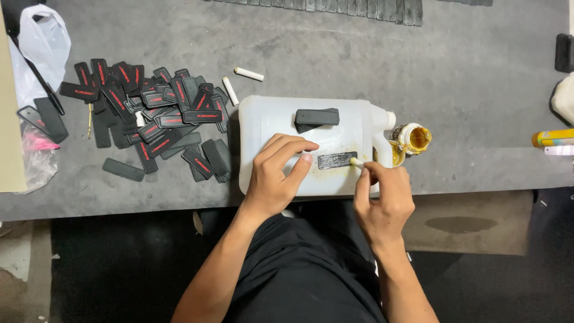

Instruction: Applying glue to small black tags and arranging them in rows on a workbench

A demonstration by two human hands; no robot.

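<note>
A white plastic jug (pixel 272 122) lies on its side on the grey table and serves as a work surface. On it lies a flat black rubber patch (pixel 336 160), glossy with glue. My left hand (pixel 276 176) rests on the jug, index finger pressing beside the patch's left end. My right hand (pixel 382 197) pinches a small white stick (pixel 357 162) whose tip touches the patch's right end. A short stack of black patches (pixel 316 118) sits higher on the jug. A small pot of yellow glue (pixel 414 139) stands by the jug's cap.
A heap of black patches with red print (pixel 149 116) covers the table to the left. Two white sticks (pixel 248 74) lie near it. A plastic bag (pixel 45 39) sits far left, a yellow tube (pixel 553 137) far right. The table edge runs just below the jug.
</note>
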